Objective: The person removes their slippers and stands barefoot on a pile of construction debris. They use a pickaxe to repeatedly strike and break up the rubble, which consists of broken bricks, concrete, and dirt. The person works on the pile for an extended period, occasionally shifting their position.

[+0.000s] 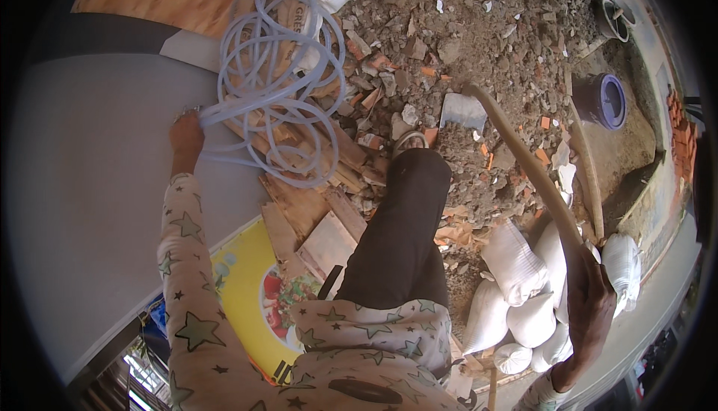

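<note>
At the left, my left hand [187, 140] is closed around a bundle of clear bluish plastic hose [258, 104]. Its loose loops hang over boards and paper sacks. On the right, my right hand [591, 306] grips the wooden handle [532, 164] of a hoe, which looks bent in this wide view. The hoe's pale grey flat blade [464, 112] rests on the rubble [464, 37] at the handle's far end. My leg stands between the two hands, with one foot by the broken bricks.
Full white sacks [516, 284] are piled beside my right hand. A purple-rimmed bucket [612, 101] lies tilted at the right, near stacked orange bricks [682, 138]. Broken boards [292, 220] and a yellow printed sheet [250, 276] lie left of my leg, next to a large grey panel [90, 186].
</note>
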Demonstrator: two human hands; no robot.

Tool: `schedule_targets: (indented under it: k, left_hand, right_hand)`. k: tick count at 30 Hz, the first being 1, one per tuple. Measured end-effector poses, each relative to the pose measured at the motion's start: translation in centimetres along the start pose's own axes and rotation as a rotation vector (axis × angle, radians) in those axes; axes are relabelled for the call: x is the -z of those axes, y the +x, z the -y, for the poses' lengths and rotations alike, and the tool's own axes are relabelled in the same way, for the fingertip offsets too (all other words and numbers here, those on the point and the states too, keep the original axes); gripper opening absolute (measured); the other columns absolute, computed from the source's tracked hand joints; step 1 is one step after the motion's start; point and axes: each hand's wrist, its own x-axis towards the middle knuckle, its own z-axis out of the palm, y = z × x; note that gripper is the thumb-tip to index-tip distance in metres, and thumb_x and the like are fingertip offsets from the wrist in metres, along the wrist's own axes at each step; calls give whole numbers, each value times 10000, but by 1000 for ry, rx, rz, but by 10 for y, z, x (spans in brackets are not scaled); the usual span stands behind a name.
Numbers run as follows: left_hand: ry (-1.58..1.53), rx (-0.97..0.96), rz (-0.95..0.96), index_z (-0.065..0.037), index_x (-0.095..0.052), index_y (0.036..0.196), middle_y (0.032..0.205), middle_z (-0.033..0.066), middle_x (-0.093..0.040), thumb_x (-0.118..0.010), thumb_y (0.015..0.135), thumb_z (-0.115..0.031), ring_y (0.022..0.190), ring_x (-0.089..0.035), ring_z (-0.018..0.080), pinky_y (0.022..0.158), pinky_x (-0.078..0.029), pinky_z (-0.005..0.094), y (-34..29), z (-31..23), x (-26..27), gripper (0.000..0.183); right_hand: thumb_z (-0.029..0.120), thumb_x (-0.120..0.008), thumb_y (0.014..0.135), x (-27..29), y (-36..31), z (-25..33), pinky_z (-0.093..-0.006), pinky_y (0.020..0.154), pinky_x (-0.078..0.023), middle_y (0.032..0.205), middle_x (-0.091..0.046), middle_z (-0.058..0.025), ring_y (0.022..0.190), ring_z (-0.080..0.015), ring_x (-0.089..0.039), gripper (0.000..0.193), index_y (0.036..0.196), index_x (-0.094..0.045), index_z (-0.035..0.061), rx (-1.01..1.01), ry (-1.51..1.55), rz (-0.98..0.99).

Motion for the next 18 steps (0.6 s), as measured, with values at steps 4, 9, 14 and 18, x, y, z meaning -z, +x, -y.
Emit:
schedule_targets:
  k: [4,9,14,18]
  left_hand:
    - [-53,183,-18,-42,-615,1077,947,175,-681,-598,859,-104,928,-669,351,808,-551,461,-8,21,-10,227]
    - [-77,396,111,-42,-613,1041,947,195,-683,-579,862,-96,976,-670,355,809,-556,462,-33,30,-17,189]
    - [-55,316,41,-91,-605,1062,1039,149,-661,-642,840,-130,958,-662,332,819,-548,419,-25,15,-12,229]
    - [-76,253,-46,-86,-606,1036,1017,139,-661,-651,828,-131,962,-656,332,827,-541,419,-12,-4,-8,218]
  right_hand:
    - [-4,-588,848,1,-5,-11,-450,760,-523,1042,-665,-222,897,-405,-662,374,1221,-601,18,-40,17,50]
    - [-13,-589,839,6,-1,-1,-449,760,-522,1036,-665,-225,897,-412,-658,376,1214,-604,16,-58,19,43]
    - [-23,-591,831,8,0,4,-448,760,-521,1030,-665,-227,898,-419,-655,377,1206,-608,14,-114,46,59]
    - [19,-619,840,2,-1,-1,-456,644,-478,913,-635,-194,761,-385,-636,346,1183,-611,67,-7,23,-26]
